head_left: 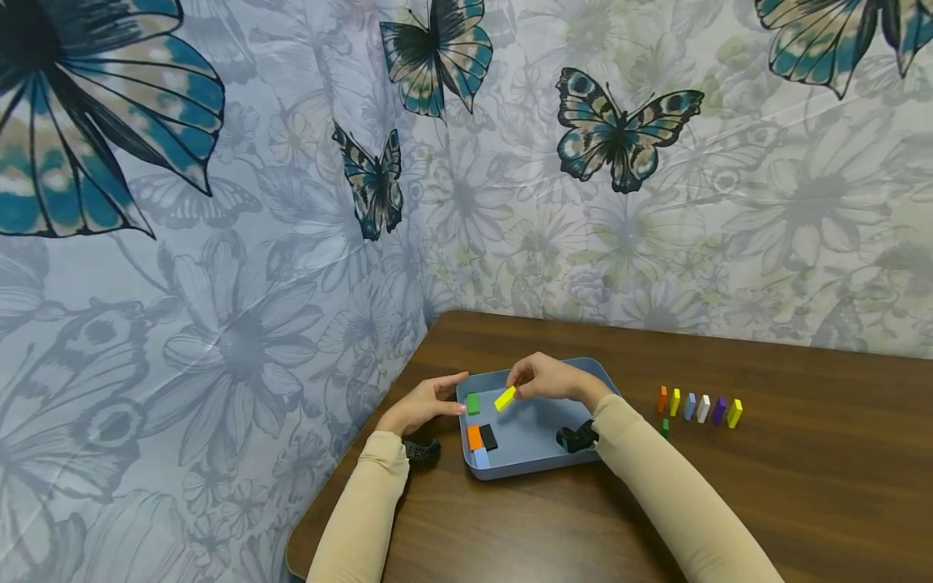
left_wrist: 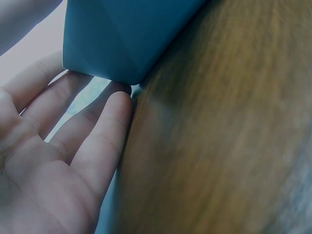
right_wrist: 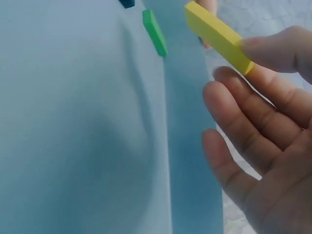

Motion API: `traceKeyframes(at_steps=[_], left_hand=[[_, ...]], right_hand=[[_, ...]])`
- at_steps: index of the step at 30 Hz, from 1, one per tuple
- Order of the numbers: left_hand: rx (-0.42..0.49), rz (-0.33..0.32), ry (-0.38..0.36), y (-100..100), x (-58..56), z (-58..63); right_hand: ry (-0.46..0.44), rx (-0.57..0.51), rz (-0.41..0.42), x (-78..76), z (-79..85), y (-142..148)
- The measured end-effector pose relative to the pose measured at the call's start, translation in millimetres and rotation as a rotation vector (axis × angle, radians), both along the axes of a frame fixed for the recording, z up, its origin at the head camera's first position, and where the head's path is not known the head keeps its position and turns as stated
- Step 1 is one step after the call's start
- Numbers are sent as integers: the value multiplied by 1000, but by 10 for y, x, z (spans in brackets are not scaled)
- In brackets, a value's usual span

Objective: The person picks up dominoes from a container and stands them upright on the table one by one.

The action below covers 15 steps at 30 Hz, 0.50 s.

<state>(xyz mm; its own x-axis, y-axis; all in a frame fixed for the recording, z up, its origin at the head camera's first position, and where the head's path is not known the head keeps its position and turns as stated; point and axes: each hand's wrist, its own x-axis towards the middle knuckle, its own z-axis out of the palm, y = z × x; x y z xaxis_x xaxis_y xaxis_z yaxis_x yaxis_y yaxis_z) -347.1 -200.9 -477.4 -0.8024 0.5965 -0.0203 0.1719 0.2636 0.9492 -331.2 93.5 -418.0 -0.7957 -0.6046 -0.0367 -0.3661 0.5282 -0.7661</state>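
A yellow block [right_wrist: 219, 36] is pinched between the thumb and index finger of my right hand [head_left: 543, 376], above the blue tray [head_left: 539, 453]. My left hand [head_left: 430, 403] touches the tray's left side with fairly straight fingers; the left wrist view shows its fingertips [left_wrist: 119, 100] at the tray wall. Inside the tray, a green block [head_left: 473, 403] lies near the left wall, close to the yellow one. Nearer the front left corner, an orange block [head_left: 475, 438], a black block [head_left: 488, 437] and a light blue block [head_left: 481, 458] lie close together.
Right of the tray, a row of small upright blocks [head_left: 703, 408] in several colours stands on the brown table [head_left: 824, 478]. A small green block [head_left: 665, 427] stands in front of the row. Butterfly-patterned walls [head_left: 510, 243] border the table's back and left.
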Motion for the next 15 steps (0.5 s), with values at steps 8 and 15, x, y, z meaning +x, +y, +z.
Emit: traceKeyframes(at_steps=[8,15], left_hand=[[-5,6,5,-14,21,6],[-8,-29,28,-39,20,0]], right_hand=[[71,-111,-8,144,122,18],[126,-167,-42,344,270,49]])
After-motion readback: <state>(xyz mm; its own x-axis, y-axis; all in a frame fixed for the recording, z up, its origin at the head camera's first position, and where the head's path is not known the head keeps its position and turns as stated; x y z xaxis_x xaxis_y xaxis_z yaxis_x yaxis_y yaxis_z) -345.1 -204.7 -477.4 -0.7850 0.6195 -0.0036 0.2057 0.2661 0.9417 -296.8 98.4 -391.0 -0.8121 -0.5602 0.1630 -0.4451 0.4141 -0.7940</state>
